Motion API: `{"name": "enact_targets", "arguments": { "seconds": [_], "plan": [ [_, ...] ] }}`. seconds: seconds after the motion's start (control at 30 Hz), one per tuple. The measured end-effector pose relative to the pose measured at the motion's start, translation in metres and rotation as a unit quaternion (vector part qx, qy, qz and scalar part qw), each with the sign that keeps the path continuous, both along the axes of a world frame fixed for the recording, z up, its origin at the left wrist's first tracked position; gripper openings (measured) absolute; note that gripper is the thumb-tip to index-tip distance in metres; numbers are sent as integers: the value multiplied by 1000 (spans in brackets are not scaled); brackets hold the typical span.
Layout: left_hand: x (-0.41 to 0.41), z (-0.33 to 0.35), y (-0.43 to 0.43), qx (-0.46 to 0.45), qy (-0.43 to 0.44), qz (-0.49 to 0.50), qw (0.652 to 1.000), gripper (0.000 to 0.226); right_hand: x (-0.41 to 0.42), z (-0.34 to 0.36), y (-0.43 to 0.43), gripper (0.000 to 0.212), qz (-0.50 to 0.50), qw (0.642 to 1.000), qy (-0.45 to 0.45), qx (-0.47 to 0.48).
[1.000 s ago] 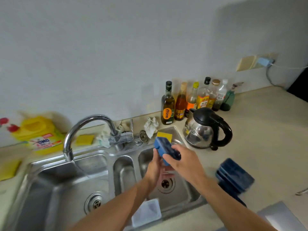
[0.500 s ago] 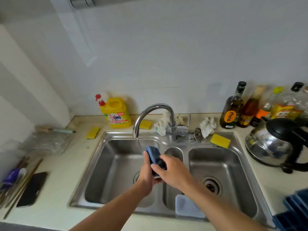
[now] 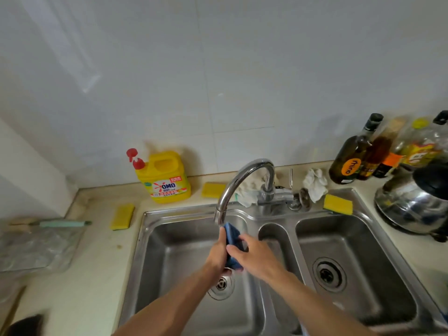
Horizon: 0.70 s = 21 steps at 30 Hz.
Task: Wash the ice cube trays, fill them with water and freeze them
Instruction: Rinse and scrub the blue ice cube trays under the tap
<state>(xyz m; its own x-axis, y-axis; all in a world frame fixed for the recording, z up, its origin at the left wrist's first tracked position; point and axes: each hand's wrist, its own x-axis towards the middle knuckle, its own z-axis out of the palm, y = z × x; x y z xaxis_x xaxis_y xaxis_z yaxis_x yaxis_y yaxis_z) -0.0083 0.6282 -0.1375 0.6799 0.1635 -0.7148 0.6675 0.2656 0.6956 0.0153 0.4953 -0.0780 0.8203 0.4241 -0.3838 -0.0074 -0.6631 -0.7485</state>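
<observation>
Left grip [image 3: 219, 254] and right grip [image 3: 258, 259] both clasp the blue ice cube tray [image 3: 232, 235], fingers curled round it.
Tray stands on edge between the two grips, top end just under the faucet [image 3: 255, 163] mouth. Left basin of sink [image 3: 174, 258] lies below both grips; drain [image 3: 221, 286] sits beneath left grip. On the counter [image 3: 97, 263] beyond left grip: yellow detergent jug [image 3: 167, 180], sponge [image 3: 122, 216]. Far beyond right grip: kettle [image 3: 417, 202].

The left hand [image 3: 219, 255] and right hand [image 3: 254, 257] have carried the blue ice cube tray [image 3: 232, 240] from over the right basin [image 3: 363, 251] toward nine o'clock. It is now just under the faucet spout [image 3: 220, 214], above the left basin [image 3: 169, 251].
</observation>
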Motion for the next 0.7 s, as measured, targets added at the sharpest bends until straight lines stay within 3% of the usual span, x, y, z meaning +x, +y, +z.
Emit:
{"name": "enact_targets", "arguments": {
  "seconds": [0.23, 0.4, 0.53, 0.7],
  "plan": [
    [23, -18, 26, 11, 41, -69, 997, 77, 5, -20, 30, 41, -107, 993, 36, 27],
    [29, -19, 32, 8, 9, -131, 991, 81, 3, -27, 32, 32, -160, 984, 46, 66],
    [25, -10, 30, 23, 6, -156, 987, 78, 1, -27, 32, 38, -150, 986, 55, 52],
    [18, -5, 105, 118, 48, -62, 990, 73, 16, -11, -26, 38, -146, 988, 14, -50]
  ]
}}
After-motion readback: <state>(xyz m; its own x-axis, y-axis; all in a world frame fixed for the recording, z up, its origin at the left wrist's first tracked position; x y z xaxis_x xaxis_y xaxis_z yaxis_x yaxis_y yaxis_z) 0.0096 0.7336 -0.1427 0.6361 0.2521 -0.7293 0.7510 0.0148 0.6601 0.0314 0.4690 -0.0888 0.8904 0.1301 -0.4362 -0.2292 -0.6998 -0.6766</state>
